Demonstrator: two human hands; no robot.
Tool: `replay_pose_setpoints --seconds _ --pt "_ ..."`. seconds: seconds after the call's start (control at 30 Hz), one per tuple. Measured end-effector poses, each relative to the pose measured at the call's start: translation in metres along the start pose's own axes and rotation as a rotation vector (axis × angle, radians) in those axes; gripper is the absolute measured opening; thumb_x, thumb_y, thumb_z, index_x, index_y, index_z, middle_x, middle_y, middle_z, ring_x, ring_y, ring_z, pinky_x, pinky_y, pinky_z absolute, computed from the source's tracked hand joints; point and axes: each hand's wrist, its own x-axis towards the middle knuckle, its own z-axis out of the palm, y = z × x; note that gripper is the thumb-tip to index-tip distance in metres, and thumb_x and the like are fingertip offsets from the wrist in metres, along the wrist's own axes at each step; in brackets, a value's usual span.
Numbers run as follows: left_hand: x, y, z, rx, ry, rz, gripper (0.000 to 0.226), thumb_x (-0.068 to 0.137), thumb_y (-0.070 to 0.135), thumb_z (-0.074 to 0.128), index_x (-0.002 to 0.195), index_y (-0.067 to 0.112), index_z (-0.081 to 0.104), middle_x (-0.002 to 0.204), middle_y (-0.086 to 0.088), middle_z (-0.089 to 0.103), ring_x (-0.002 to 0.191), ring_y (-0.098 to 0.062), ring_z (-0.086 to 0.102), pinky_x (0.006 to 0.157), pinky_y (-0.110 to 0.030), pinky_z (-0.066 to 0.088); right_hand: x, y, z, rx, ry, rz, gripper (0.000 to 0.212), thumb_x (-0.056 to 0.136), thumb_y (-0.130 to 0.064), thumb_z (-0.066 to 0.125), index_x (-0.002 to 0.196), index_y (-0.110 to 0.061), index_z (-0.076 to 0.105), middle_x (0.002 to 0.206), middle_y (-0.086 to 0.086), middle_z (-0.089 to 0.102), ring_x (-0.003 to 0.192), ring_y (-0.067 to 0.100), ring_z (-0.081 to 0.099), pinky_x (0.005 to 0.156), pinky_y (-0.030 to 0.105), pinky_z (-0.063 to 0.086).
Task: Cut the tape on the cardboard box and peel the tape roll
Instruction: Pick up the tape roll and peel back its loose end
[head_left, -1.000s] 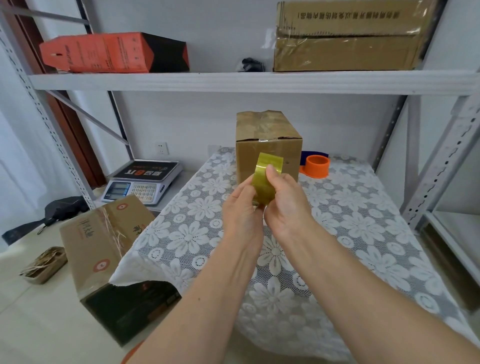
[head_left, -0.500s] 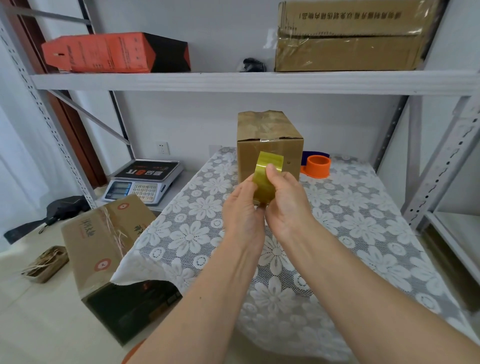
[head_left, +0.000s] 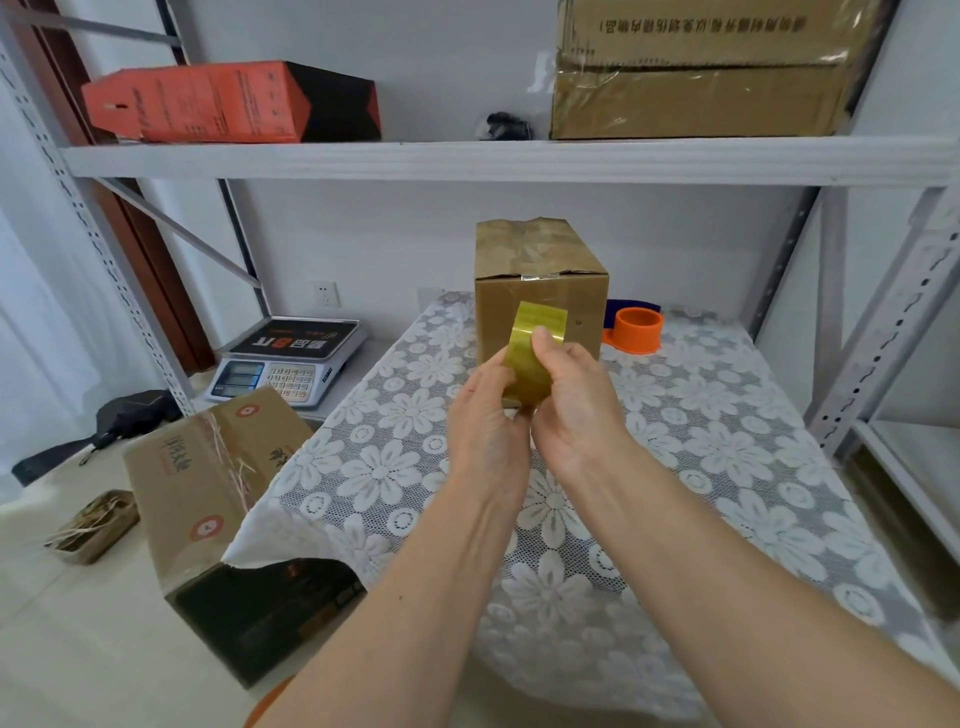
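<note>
Yellowish tape roll (head_left: 531, 358) sits gripped between both hands (head_left: 535, 415) (held upright).

— How do we position our arms and hands?
— We extend both bare forearms forward, converging at the wrists. Our left hand (head_left: 485, 415) and right hand (head_left: 574, 402) meet side by side, backs toward us, fingers curled in a grip, right thumb (head_left: 540, 340) raised on top.

A grey metal shelf (head_left: 509, 158) spans the white wall (head_left: 395, 249) above the hands. Pale floor (head_left: 78, 623) lies lower left.
</note>
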Motion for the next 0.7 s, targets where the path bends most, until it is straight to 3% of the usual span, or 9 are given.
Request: replay_pose_setpoints --seconds 0.1,0.2,0.37,0.5,0.63,0.7 --pt "0.0 0.002 -0.005 0.031 -0.061 -0.042 0.029 0.08 -0.005 0.046 0.089 0.002 0.073 0.089 -0.011 0.067 0.091 -0.018 0.056 0.097 -0.036 0.045 0.004 -0.003 -0.004 -0.15 -0.003 -0.044 0.024 0.093 -0.019 0.058 0.07 -0.013 0.052 0.066 0.002 0.059 0.063 0.014 0.056 0.058 0.027 0.047" --pt "-0.004 0.004 -0.004 0.051 -0.068 -0.048 0.016 0.087 0.005 0.057 0.081 0.008 0.072 0.086 -0.006 0.067 0.09 -0.015 0.058 0.088 -0.03 0.046 0.008 -0.007 -0.008 -0.222 0.002 -0.055 0.02 0.091 -0.02 0.06 0.073 -0.013 0.054 0.072 0.005 0.061 0.074 0.02 0.058 0.073 0.037 0.049" --pt "-0.005 -0.001 0.0 0.012 -0.011 -0.03 0.021 0.089 0.0 0.056 0.085 0.009 0.074 0.077 -0.001 0.076 0.076 -0.007 0.069 0.096 -0.035 0.049 0.004 -0.006 -0.006 -0.152 -0.004 -0.038 0.016 0.092 -0.017 0.058 0.078 -0.01 0.054 0.068 0.002 0.062 0.062 0.011 0.059 0.054 0.023 0.05" --pt "-0.006 -0.002 0.003 0.036 0.001 0.014 0.024 0.085 -0.007 0.052 0.087 0.005 0.073 0.071 0.001 0.074 0.066 -0.003 0.068 0.102 -0.039 0.046 0.002 -0.006 -0.005 -0.145 0.003 -0.041 0.019 0.093 -0.017 0.058 0.075 -0.011 0.053 0.066 0.0 0.06 0.058 0.008 0.058 0.05 0.019 0.048" --pt "0.0 0.0 -0.009 0.12 -0.057 -0.012 0.04 0.078 0.007 0.043 0.106 0.005 0.072 0.11 -0.012 0.07 0.106 -0.022 0.06 0.108 -0.043 0.041 0.004 -0.007 -0.008 -0.251 -0.018 -0.068 0.019 0.091 -0.02 0.06 0.074 -0.012 0.055 0.075 0.009 0.063 0.071 0.019 0.059 0.068 0.032 0.05" --pt "-0.001 0.004 -0.011 0.154 -0.07 -0.063 0.032 0.089 0.012 0.044 0.106 0.001 0.068 0.113 -0.014 0.069 0.107 -0.023 0.057 0.103 -0.04 0.041 0.007 -0.009 -0.012 -0.347 -0.014 -0.101 0.017 0.09 -0.022 0.061 0.079 -0.01 0.06 0.082 0.015 0.065 0.076 0.022 0.061 0.075 0.038 0.051"
